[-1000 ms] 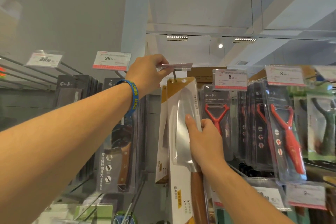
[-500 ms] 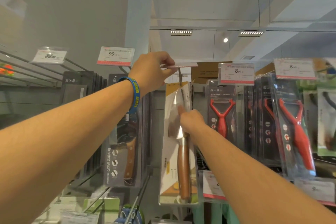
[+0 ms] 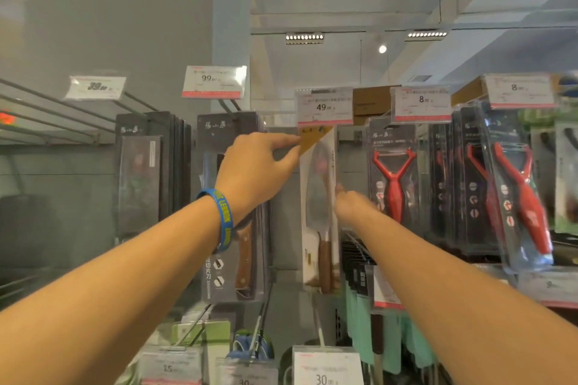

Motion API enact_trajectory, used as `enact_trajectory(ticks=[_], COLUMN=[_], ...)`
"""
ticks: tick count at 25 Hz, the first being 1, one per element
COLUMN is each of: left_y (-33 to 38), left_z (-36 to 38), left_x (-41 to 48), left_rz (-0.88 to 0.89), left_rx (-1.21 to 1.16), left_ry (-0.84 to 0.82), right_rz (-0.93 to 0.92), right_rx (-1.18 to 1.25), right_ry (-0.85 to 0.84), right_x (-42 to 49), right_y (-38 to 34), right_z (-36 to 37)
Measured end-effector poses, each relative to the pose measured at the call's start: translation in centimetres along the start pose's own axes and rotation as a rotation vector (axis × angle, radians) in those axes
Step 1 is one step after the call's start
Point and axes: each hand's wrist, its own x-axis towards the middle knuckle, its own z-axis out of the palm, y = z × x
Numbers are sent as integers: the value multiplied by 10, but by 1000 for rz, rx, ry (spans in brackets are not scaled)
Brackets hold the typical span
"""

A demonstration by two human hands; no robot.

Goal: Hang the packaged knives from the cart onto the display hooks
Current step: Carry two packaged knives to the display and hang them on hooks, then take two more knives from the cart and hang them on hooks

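Shop display racks [image 3: 78, 122] line the wall; a white-and-yellow carded cleaver pack with wooden handle [image 3: 319, 184] hangs between the left hand [image 3: 259, 172], pinching its yellow corner, and the right hand [image 3: 353, 205], blurred, grip unreadable; it seems hooked already, remaining stock unseen

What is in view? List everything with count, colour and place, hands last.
packaged knife: one, white-and-gold card, centre, under the 49 price tag
dark knife packs: several, black, left of centre
peeler packs: several, red peelers, right
other price tags: many, white with red edge, above and below
cardboard boxes: a few, brown, behind the tags
wristband: one, blue, left wrist
left hand: one, pinching the knife card's gold top
right hand: one, blurred, at the card's right edge; grip unclear
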Motion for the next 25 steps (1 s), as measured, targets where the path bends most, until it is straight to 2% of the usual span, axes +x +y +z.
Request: enact_trajectory(ticks=[1, 3, 6, 8, 10, 12, 15, 17, 19, 21, 25], left_y=[-4, -6, -4, -3, 1, 11, 33, 47, 60, 76, 128], left_z=[3, 11, 18, 14, 15, 24, 60, 92, 122, 145, 160], left_x=[-12, -36, -77, -113, -168, -232, -326, -388, -455, -510, -607], left_rz=[-41, -141, -269, -325, -343, -396, -540, -672, -713, -734, -611], left_rx=[-64, -274, -531, -715, -892, -1031, -1160, -1125, -1006, -977, -996], left_ry=[-13, -59, -49, -100, -237, -437, -795, -1023, -1234, -1416, -1742], right_rz=[-14, -183, -397, -443, -416, -265, 118, 381, 626, 828, 1126], right_rx=[42, 229, 455, 527, 515, 454, 393, 380, 322, 318, 311], right_ry=[86, 192, 125, 62, 4, 2, 178, 301, 408, 525, 809], right_x=[-8, -31, -96, -151, -210, -267, -355, -421, -498, -572, -699], right_y=[-1, -6, -2, 28, 81, 147, 250, 310, 355, 374, 363], right_z=[-3, -10, -20, -22, -21, -18, -15, -14, -11, -3, 11])
